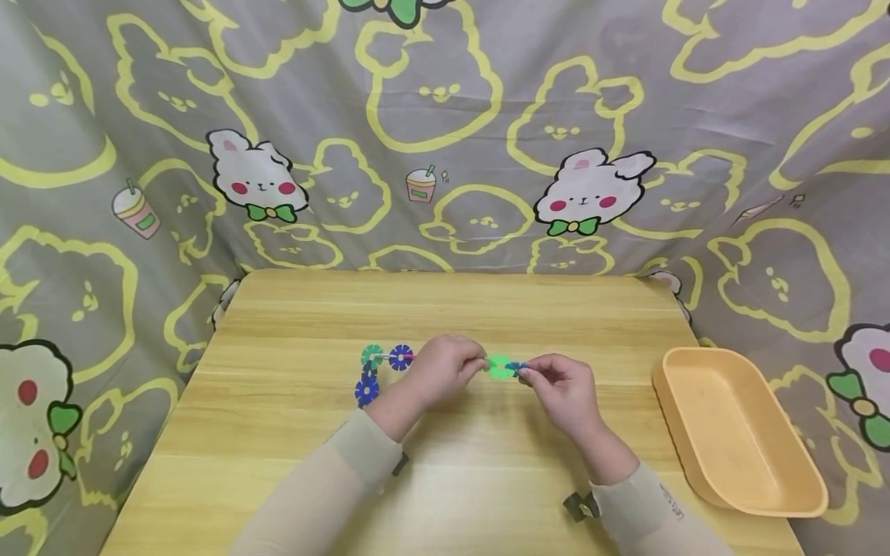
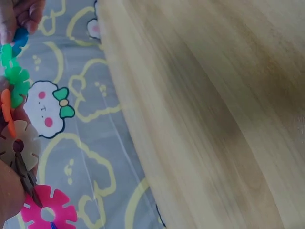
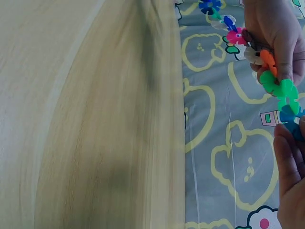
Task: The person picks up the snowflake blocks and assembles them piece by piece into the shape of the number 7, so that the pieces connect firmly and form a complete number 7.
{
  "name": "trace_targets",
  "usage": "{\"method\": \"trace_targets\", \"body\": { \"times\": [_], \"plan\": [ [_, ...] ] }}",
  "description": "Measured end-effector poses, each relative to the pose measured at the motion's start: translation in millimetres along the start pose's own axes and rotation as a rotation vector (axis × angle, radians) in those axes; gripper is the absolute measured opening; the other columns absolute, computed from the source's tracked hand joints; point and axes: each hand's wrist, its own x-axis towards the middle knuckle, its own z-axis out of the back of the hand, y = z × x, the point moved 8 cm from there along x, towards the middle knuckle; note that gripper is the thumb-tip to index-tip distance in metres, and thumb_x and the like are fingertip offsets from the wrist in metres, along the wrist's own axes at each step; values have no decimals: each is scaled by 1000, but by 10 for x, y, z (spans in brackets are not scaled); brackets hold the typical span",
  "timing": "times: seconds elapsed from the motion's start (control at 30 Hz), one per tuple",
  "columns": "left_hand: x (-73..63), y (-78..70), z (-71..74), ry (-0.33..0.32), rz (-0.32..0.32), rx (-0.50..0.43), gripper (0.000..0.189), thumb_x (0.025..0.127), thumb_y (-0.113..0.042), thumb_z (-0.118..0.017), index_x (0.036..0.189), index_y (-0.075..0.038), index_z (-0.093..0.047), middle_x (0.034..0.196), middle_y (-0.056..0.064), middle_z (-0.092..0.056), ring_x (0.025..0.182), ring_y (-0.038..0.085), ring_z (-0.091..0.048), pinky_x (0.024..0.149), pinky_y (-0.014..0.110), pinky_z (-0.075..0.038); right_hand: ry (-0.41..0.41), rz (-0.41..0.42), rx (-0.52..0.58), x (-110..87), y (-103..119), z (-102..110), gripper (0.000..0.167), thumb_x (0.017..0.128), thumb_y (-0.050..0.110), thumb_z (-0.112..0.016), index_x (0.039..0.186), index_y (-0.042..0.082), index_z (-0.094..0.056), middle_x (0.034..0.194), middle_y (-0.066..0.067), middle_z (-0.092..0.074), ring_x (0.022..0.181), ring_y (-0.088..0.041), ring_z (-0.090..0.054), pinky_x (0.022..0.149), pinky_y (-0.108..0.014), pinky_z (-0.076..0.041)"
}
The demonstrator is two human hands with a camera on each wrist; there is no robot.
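Observation:
A chain of slotted snowflake building discs runs through both hands above the table. My left hand point(image 1: 445, 371) grips its middle, around an orange disc point(image 3: 268, 61) and a whitish disc point(image 3: 252, 56). Between the two hands sit bright green discs point(image 1: 499, 367), joined edge to edge. My right hand point(image 1: 566, 390) pinches a blue disc point(image 3: 289, 117) at the right end, touching the green. Left of the left hand, the chain continues with a pink disc point(image 2: 47, 207), a dark blue disc point(image 1: 401, 357), a teal disc point(image 1: 371, 356) and another blue disc point(image 1: 367, 391), bending toward me.
An orange plastic bin point(image 1: 740, 432) stands at the table's right edge with nothing visible inside. The wooden table point(image 1: 459, 309) ends against a grey patterned curtain point(image 1: 480, 100) at the back and sides.

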Motion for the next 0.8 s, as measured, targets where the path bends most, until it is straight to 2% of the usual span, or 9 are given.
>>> {"method": "trace_targets", "body": {
  "times": [0.1,0.17,0.3,0.43,0.53,0.6,0.7,0.73,0.8],
  "plan": [
    [8,-11,15,-6,-3,-4,13,103,-19,-72,100,-11,-80,97,1,-78,90,17,-72,84,33,-59,-9,52,-1,-8,51,5,13,84,-26,-72,85,-13,-70,80,-29,-72,72,-11,-76,65,-25,-62],
    [17,-13,7,1,-1,3,13,103,-20,-72,99,-11,-80,96,1,-78,89,17,-71,84,32,-59,-7,55,-7,-15,48,8,11,85,-24,-73,86,-13,-70,81,-28,-72,72,-12,-76,65,-26,-62],
    [51,-37,-86,77,-39,90,16,105,-24,-70,97,-14,-80,94,-3,-77,87,14,-70,83,31,-58,74,-54,-77,-28,-71,-5,5,90,-15,-74,90,-11,-72,85,-21,-75,76,-14,-75,70,-26,-63],
    [60,-103,-172,142,-149,182,17,105,-25,-69,94,-16,-78,93,-5,-76,86,14,-70,82,30,-57,246,-240,-129,20,-254,-7,6,97,-3,-74,101,-8,-74,94,-16,-77,81,-17,-75,73,-27,-63],
    [52,-184,-183,129,-250,195,15,102,-26,-73,92,-16,-77,92,-5,-77,83,14,-70,81,28,-57,416,-340,-124,100,-343,-63,21,104,9,-68,113,-9,-73,100,-15,-77,83,-16,-73,73,-28,-62],
    [50,-234,-187,115,-298,196,14,100,-28,-75,92,-17,-78,90,-6,-77,80,13,-69,78,27,-55,553,-374,-86,125,-363,-149,27,107,12,-63,118,-10,-72,101,-15,-77,83,-14,-70,74,-29,-60],
    [51,-279,-226,142,-306,216,16,98,-35,-74,96,-20,-79,93,-10,-77,79,10,-65,78,27,-49,714,-428,-14,71,-409,-247,25,108,9,-61,113,-11,-74,94,-13,-76,79,-12,-67,74,-28,-58],
    [47,-284,-247,158,-300,238,17,98,-38,-73,99,-22,-80,98,-11,-78,84,10,-65,81,28,-49,741,-443,12,41,-427,-265,23,107,7,-60,111,-11,-75,91,-11,-76,78,-11,-66,74,-27,-57],
    [33,-260,-262,178,-256,283,25,99,-44,-70,110,-24,-79,114,-11,-77,99,11,-67,95,35,-49,739,-468,49,-13,-466,-269,22,107,4,-59,108,-12,-74,89,-9,-75,77,-10,-66,74,-26,-57]
  ]
}}
